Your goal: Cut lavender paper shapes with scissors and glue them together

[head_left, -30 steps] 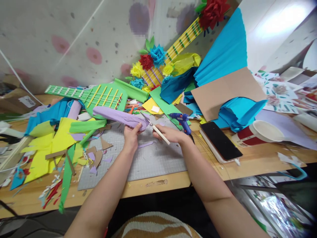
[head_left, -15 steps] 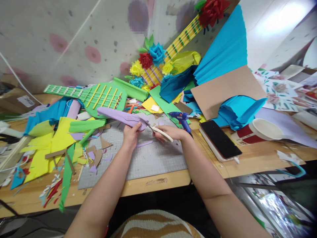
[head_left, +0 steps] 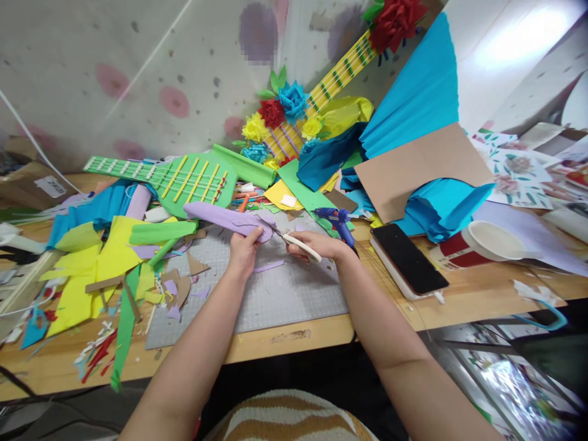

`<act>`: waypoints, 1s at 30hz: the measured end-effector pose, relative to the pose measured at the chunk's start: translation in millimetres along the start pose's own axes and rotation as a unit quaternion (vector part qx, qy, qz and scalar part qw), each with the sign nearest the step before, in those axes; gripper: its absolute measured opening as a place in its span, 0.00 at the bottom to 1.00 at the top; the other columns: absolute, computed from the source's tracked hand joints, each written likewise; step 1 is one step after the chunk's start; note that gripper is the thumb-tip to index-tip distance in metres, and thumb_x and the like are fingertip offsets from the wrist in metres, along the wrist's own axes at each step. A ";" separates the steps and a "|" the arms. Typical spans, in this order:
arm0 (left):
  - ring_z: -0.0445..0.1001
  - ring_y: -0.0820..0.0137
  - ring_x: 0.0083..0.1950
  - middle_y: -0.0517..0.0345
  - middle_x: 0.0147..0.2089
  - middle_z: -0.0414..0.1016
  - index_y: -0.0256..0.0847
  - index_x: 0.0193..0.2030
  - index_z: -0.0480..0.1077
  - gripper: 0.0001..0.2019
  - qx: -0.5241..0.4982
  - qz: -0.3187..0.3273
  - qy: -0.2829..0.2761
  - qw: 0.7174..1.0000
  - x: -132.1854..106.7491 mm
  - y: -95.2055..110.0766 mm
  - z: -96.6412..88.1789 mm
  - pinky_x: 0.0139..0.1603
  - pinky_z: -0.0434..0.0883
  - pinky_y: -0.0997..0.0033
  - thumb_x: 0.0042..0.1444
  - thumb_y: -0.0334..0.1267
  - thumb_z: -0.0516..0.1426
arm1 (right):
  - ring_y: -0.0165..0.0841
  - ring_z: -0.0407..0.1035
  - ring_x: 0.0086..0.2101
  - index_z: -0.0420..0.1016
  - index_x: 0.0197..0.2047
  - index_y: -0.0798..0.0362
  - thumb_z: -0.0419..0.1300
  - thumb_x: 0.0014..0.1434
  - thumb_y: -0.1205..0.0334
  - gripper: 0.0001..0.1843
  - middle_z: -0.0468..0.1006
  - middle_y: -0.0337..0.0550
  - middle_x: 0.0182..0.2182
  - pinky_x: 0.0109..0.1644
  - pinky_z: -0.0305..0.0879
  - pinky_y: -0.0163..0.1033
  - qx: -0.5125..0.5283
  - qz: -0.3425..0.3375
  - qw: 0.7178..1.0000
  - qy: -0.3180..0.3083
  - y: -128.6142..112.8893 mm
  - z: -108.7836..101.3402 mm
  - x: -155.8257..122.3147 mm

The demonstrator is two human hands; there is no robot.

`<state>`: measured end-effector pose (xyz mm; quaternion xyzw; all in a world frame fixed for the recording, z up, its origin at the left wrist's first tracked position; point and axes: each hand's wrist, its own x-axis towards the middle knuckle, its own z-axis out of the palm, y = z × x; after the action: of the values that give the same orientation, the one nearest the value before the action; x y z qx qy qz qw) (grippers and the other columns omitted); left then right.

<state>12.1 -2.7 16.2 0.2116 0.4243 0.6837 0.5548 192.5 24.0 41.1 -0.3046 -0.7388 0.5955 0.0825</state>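
Observation:
A long, narrow piece of purple crepe paper (head_left: 215, 218) is pinched in my left hand (head_left: 244, 250) near its right end. My right hand (head_left: 316, 245) is closed around the pale handles of the scissors (head_left: 301, 245). Their blades lie at the right end of the purple paper, just beyond my left thumb. Both hands are above the grey cutting mat (head_left: 294, 303). A thin purple strip (head_left: 269, 266) lies on the mat below the paper.
A blue glue gun (head_left: 337, 220), a black phone (head_left: 408, 258) and a paper cup (head_left: 480, 245) stand to the right. A green paper guitar (head_left: 193, 184) and a flower-covered yellow guitar (head_left: 337, 73) are behind. Yellow paper (head_left: 78, 300) and scraps spread at left.
The left end of the purple paper has shifted slightly right and down. Both hands keep nearly the same place and hold.

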 end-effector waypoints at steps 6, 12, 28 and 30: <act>0.73 0.74 0.28 0.61 0.28 0.76 0.36 0.31 0.71 0.18 0.003 -0.013 -0.005 1.000 0.9 -0.9 -1.6 0.29 0.71 0.76 0.28 0.32 0.67 | 0.23 0.56 0.18 0.56 0.30 0.52 0.57 0.49 0.41 0.23 0.58 0.29 0.19 0.20 0.54 0.31 0.030 0.003 1.000 -0.002 5.1 -3.6 0.0; 0.73 0.74 0.27 0.61 0.27 0.75 0.36 0.30 0.71 0.16 0.000 -0.018 -0.005 1.000 -1.4 2.3 0.3 0.30 0.71 0.75 0.29 0.32 0.66 | 0.23 0.55 0.18 0.57 0.31 0.53 0.55 0.50 0.41 0.22 0.58 0.30 0.18 0.20 0.51 0.31 -0.012 0.010 1.000 0.006 3.9 -3.0 0.7; 0.74 0.72 0.31 0.60 0.31 0.76 0.37 0.34 0.71 0.19 0.022 -0.021 -0.034 0.999 -3.6 -2.3 0.3 0.34 0.71 0.72 0.29 0.33 0.67 | 0.22 0.53 0.20 0.56 0.34 0.53 0.51 0.49 0.34 0.28 0.57 0.31 0.21 0.21 0.50 0.30 -0.038 -0.020 0.999 -0.002 10.1 -5.8 0.9; 0.74 0.72 0.31 0.60 0.30 0.76 0.36 0.33 0.71 0.19 0.029 -0.022 -0.033 0.999 -3.8 -1.0 0.7 0.34 0.71 0.71 0.29 0.34 0.67 | 0.22 0.52 0.20 0.57 0.34 0.53 0.52 0.50 0.35 0.27 0.57 0.31 0.21 0.21 0.48 0.30 -0.046 -0.021 0.999 0.000 12.4 -7.1 0.8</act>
<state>14.3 -6.0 16.4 0.2408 0.4299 0.6511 0.5772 199.6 31.6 31.3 -0.2929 -0.7718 0.5585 0.0810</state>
